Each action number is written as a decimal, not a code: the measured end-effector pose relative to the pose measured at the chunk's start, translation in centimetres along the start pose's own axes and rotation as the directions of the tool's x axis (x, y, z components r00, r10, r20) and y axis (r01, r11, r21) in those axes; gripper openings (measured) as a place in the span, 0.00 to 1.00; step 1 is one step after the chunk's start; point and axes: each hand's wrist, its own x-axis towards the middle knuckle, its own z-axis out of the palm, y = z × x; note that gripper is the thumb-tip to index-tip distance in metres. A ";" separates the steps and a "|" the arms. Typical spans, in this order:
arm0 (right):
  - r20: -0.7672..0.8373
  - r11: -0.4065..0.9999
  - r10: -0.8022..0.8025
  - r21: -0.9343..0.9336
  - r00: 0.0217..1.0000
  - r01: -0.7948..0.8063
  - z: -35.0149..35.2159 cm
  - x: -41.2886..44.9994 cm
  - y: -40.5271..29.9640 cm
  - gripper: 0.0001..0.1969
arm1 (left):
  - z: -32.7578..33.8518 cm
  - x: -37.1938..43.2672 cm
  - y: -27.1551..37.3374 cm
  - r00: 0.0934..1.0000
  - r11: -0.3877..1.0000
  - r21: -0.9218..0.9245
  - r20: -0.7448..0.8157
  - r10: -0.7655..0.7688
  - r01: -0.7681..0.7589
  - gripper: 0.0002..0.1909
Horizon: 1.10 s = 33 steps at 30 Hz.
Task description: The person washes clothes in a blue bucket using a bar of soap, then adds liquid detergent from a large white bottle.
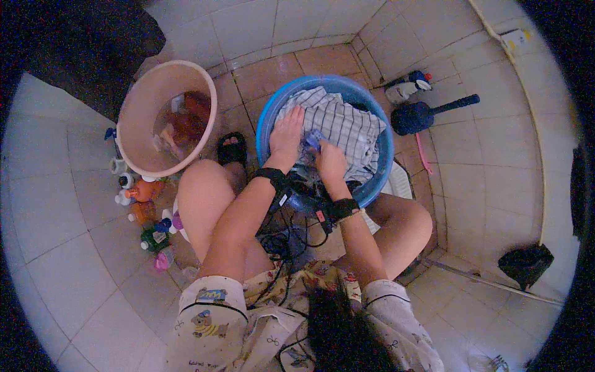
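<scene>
A blue plastic basin (385, 186) stands before me, holding a white garment with dark checked lines (341, 121). Dark fabric lies lower in the basin, partly hidden by the garment. My left hand (286, 138) rests flat on the garment's left part, fingers stretched out. Between the thumb and fingers of my right hand (331, 163) is a small blue-purple object, which looks like a scrub brush (314, 138). Its tip touches the cloth near my left hand. Black straps with cables circle both my wrists.
A pink tub (135, 125) with dark red cloth stands left. Below it are several bottles, including an orange one (146, 189) and a green one (155, 238). At right are a dark toilet brush (413, 118), a white bottle (402, 92) and a black-headed plunger or scoop (525, 264) near the wall.
</scene>
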 end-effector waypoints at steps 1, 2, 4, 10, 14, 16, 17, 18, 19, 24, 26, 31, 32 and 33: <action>0.000 1.000 0.003 0.002 1.000 -0.003 0.4 -0.4 0.5 0.11 | -0.1 0.1 0.0 0.999 1.000 0.006 0.042 0.002 -0.002 0.26; 0.103 1.000 -0.022 -0.004 0.994 0.022 0.5 -0.8 1.2 0.10 | -0.1 0.2 -0.1 0.999 1.000 0.007 0.043 0.004 -0.004 0.26; 0.281 0.995 -0.092 -0.013 0.955 0.100 -1.2 -1.6 1.9 0.10 | 0.3 0.0 -0.1 0.993 0.988 0.154 0.111 -0.041 0.024 0.28; 0.045 0.995 -0.093 -0.028 0.995 0.094 -4.4 3.4 3.7 0.08 | -0.3 1.1 0.2 0.976 0.989 -0.051 0.179 -0.125 0.136 0.25; 0.250 0.918 -0.343 -0.114 0.905 0.379 0.6 2.8 4.1 0.06 | 0.2 0.5 0.2 0.998 0.998 -0.007 0.014 -0.059 0.059 0.24; 0.328 0.889 -0.409 -0.064 0.851 0.453 0.1 -0.4 3.8 0.06 | 0.2 0.3 -0.4 0.999 0.996 0.090 0.032 -0.026 0.023 0.24; 0.400 0.858 -0.463 -0.019 0.791 0.513 -0.3 -1.4 3.8 0.05 | 0.2 0.4 -0.4 0.999 0.996 0.088 0.034 -0.027 0.024 0.24; 0.400 0.860 -0.459 -0.024 0.793 0.510 -1.3 -1.1 4.0 0.05 | 0.0 0.6 -0.1 0.999 0.999 0.029 0.034 -0.035 0.034 0.24; 0.394 0.856 -0.468 -0.021 0.791 0.517 -2.3 -0.7 4.0 0.05 | 0.1 0.5 -0.2 0.998 0.998 -0.023 0.040 -0.050 0.051 0.24; 0.083 0.935 -0.353 0.004 0.932 0.353 -4.0 2.6 2.3 0.05 | -0.3 0.5 -0.1 0.998 0.999 -0.029 0.061 -0.021 0.023 0.25; 0.159 0.930 -0.354 -0.047 0.922 0.365 -2.4 2.4 2.6 0.05 | -0.5 1.0 -0.1 0.986 0.994 -0.104 0.162 -0.025 0.042 0.26; 0.545 0.845 -0.416 -0.065 0.728 0.531 -2.0 -0.5 5.0 0.08 | 0.6 0.8 -1.3 1.000 1.000 -0.017 0.010 -0.007 0.007 0.20; 0.492 0.859 -0.470 0.066 0.733 0.507 -3.0 -0.6 5.6 0.10 | 1.1 0.5 -1.8 0.999 0.997 0.059 -0.008 0.048 -0.048 0.23; 0.490 0.861 -0.466 0.060 0.736 0.505 -4.0 -0.3 6.6 0.10 | 0.7 0.7 -1.4 0.999 0.997 0.055 -0.012 0.052 -0.052 0.23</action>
